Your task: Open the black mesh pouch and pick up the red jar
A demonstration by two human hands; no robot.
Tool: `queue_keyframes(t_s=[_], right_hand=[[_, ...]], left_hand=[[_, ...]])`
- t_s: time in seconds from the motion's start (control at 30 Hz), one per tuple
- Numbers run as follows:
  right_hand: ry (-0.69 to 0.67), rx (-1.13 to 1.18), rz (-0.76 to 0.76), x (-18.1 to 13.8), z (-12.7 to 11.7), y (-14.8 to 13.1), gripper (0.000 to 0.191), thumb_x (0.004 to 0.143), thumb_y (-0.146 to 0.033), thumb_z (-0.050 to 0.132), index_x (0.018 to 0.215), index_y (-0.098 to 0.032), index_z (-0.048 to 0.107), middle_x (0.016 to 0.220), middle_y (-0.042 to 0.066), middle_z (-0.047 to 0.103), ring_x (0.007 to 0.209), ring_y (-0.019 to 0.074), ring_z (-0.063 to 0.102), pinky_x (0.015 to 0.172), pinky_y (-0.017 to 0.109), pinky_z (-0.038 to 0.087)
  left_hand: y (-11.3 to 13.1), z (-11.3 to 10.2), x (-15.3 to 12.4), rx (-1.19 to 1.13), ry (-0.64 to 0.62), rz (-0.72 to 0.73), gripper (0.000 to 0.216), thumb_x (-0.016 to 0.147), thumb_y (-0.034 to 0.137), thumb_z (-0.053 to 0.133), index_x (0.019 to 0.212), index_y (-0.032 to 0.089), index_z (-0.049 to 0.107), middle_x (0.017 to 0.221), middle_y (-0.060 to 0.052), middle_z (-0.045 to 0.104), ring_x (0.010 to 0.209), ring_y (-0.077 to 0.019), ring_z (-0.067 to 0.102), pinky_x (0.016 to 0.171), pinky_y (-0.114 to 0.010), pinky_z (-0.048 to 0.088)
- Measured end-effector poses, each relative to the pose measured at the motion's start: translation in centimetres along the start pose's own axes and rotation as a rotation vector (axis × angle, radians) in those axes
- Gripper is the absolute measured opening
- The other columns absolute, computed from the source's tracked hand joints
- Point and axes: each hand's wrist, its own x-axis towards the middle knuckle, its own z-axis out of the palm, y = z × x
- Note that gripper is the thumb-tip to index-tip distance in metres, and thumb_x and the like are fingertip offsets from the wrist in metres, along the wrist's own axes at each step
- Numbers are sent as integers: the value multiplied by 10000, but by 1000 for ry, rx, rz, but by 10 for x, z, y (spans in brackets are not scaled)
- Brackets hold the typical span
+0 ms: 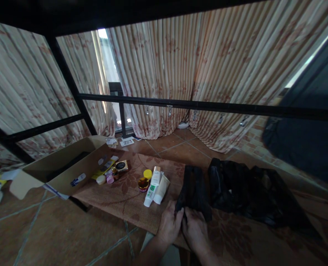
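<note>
A folded piece of black fabric (193, 184) lies on the cloth-covered bench in front of me; its exact kind is unclear. At its near left corner, my left hand (170, 222) has its fingers closed on the edge. My right hand (195, 226) grips the near edge right beside it, thumbs almost touching. Just left of the fabric lie several white squeeze tubes (161, 189), with a gold-lidded jar (143, 184) and a yellow round lid (147, 173) next to them. A crumpled black heap (236, 184), perhaps fabric or a bag, spreads to the right.
An open cardboard box (88, 162) stands at the bench's left end. Near it are a gold square compact (121, 166), a small dark bottle (115, 173) and a cream jar (100, 180). A black metal rail (180, 102) crosses in front of curtains (164, 66).
</note>
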Motion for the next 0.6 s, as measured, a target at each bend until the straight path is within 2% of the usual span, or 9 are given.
queue_keyframes(t_s=[0.37, 0.6], right_hand=[[-28, 46, 18, 2, -11, -6, 189, 843, -170, 434, 913, -196, 608, 847, 38, 658, 803, 187, 549, 765, 291, 311], [-34, 76, 35, 2, -13, -7, 178, 843, -162, 439, 891, -191, 607, 843, 42, 649, 809, 183, 540, 780, 285, 307]], left_hand=[[-6, 3, 3, -39, 5, 12, 301, 897, 348, 374, 746, 174, 568, 788, -44, 559, 758, -145, 539, 687, -266, 432], [-4, 2, 4, -14, 2, 31, 262, 883, 349, 409, 812, 178, 594, 818, -48, 578, 799, -156, 553, 727, -271, 435]])
